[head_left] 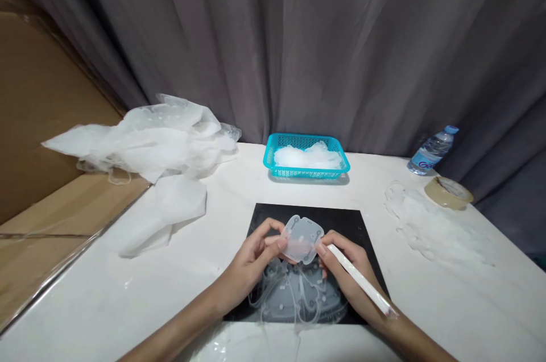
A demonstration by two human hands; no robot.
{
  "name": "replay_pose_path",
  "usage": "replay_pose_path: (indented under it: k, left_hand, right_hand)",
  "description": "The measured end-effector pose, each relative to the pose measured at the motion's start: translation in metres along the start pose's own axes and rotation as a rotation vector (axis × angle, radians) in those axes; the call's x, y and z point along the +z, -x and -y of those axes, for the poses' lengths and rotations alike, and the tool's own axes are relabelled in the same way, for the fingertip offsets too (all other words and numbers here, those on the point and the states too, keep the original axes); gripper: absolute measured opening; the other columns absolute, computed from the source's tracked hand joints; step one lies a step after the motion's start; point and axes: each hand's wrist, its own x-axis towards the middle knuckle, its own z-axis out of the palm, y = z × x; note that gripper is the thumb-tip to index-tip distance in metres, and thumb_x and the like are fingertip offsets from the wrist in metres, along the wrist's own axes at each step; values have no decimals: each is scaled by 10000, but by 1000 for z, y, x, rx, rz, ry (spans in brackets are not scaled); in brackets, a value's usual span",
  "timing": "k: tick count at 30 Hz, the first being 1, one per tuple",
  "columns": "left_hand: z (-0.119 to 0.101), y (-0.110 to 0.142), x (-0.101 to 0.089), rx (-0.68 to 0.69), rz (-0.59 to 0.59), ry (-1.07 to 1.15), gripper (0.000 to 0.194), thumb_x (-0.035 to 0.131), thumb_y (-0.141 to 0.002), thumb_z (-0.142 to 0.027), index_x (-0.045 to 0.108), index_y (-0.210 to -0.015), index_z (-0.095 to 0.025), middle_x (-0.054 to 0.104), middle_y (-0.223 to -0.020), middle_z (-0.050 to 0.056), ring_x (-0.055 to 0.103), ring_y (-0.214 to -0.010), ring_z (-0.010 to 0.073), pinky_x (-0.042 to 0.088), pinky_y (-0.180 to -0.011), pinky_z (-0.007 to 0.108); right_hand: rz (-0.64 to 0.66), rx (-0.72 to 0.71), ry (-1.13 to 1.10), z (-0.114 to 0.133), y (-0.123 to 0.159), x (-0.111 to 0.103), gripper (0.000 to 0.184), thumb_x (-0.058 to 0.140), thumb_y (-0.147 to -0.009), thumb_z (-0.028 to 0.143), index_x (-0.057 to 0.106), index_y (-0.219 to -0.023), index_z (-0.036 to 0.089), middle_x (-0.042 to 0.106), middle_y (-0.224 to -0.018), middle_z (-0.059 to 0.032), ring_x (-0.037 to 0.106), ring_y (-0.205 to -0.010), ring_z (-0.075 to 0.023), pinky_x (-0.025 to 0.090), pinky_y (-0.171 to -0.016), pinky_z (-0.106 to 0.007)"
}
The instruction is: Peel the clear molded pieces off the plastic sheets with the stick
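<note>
A small translucent silicone-like piece (303, 238) with rounded corners and small holes is held up over the black mat (354, 223). My left hand (258, 251) pinches its left edge between thumb and fingers. At its right edge are the fingertips of my right hand (347, 262), which also grips a slim white pen-like tool (360, 278). The tool slants back over the hand, and its front tip is hidden by the fingers. Below, on the mat, lies a larger translucent moulded sheet (290, 296) with loose thin strips (313, 308) tangled over it.
A turquoise basket (307, 173) with white translucent pieces stands at the back. Crumpled translucent sheets (162, 140) pile up at left beside a cardboard box (51, 95). At right are a water bottle (430, 152), a tape roll (449, 192) and clear scraps (426, 231).
</note>
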Motion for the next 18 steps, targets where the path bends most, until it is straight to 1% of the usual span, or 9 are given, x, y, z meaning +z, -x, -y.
replay_pose_path:
  k: [5, 8, 11, 15, 18]
  left_hand:
    - [-1, 4, 3, 17, 54, 30, 308, 707, -997, -471, 554, -1099, -224, 812, -903, 41, 750, -866, 194, 523, -862, 295]
    - [-7, 7, 7, 18, 64, 25, 285, 681, -1020, -463, 545, -1093, -224, 815, -894, 30, 744, -872, 177, 521, -866, 281]
    - [-11, 11, 10, 1, 74, 3, 272, 658, -1039, -457, 530, -1109, -228, 825, -939, 30, 744, -899, 167, 513, -880, 269]
    - [-13, 15, 13, -3, 101, -34, 256, 614, -1064, -457, 524, -1134, -228, 833, -1007, 46, 748, -959, 179, 503, -902, 277]
    - [-13, 19, 14, 24, 122, -99, 242, 583, -1080, -451, 528, -1110, -217, 839, -998, 59, 756, -976, 194, 499, -896, 288]
  right_hand:
    - [-12, -27, 8, -2, 3, -4, 383, 587, -1027, 497, 636, -800, 193, 543, -707, 19, 545, -606, -129, 417, -578, -238]
    - [-12, -6, 3, -1, 4, -5, 382, 585, -1027, 502, 641, -812, 192, 543, -701, 22, 545, -597, -128, 410, -577, -240]
    - [-25, 25, -17, 2, 6, -4, 413, 580, -1023, 528, 628, -789, 191, 539, -692, 22, 543, -596, -129, 408, -578, -243]
    - [-42, 94, -43, 6, 7, -4, 424, 600, -1003, 565, 626, -796, 195, 552, -681, 23, 556, -599, -133, 412, -582, -243]
    - [-47, 112, -28, 5, 8, -4, 429, 613, -993, 576, 624, -790, 199, 549, -648, 29, 542, -583, -132, 395, -571, -243]
